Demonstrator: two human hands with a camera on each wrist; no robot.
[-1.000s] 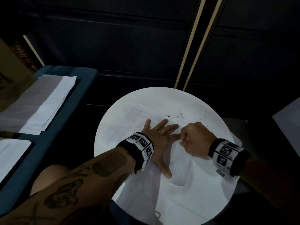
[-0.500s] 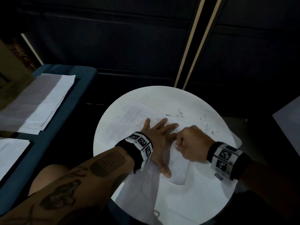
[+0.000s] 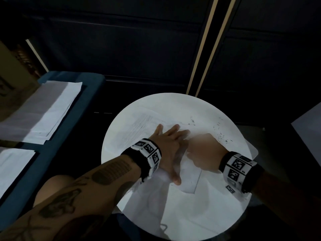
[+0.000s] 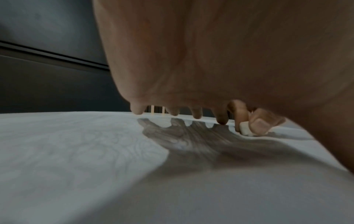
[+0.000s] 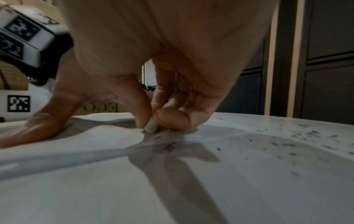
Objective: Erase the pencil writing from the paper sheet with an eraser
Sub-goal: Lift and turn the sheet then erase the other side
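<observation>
A small white eraser [image 5: 151, 126], its tip greyed, is pinched in the right hand [image 3: 204, 152] against the paper sheet [image 3: 189, 173] on a round white table [image 3: 205, 108]; the left hand [image 3: 169, 148] presses flat, fingers spread, beside it.

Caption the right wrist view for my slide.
Right hand pinches eraser on paper; left hand presses it flat.

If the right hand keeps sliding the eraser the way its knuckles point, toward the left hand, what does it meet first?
Most likely the left hand, pressed flat on the paper sheet. The right hand pinches the eraser right beside its index finger; the gap looks very small, though motion blur hides whether they touch.
</observation>
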